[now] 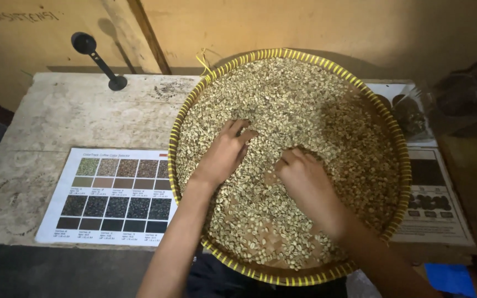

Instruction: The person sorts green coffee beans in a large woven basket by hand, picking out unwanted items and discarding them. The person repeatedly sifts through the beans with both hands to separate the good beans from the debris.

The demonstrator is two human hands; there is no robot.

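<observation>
While both hands work in it, the round woven tray (179,118) with its yellow-bound rim sits on the right half of the worktop (84,116), overhanging the near edge; being round, it has no long axis. Pale green coffee beans (305,99) cover most of it, thinner toward the near side where the brown weave shows. The left hand (224,154) lies palm down on the beans near the tray's middle, fingers slightly spread and pointing toward the far edge. The right hand (305,179) rests just beside it, fingers curled together into the beans; whether they pinch any cannot be told. A colour chart sheet (111,196) lies by the worktop's near left edge, touching the tray's rim. A black scoop (97,59) stands at the far edge. Another printed sheet (434,204) lies partly under the tray's right side.
</observation>
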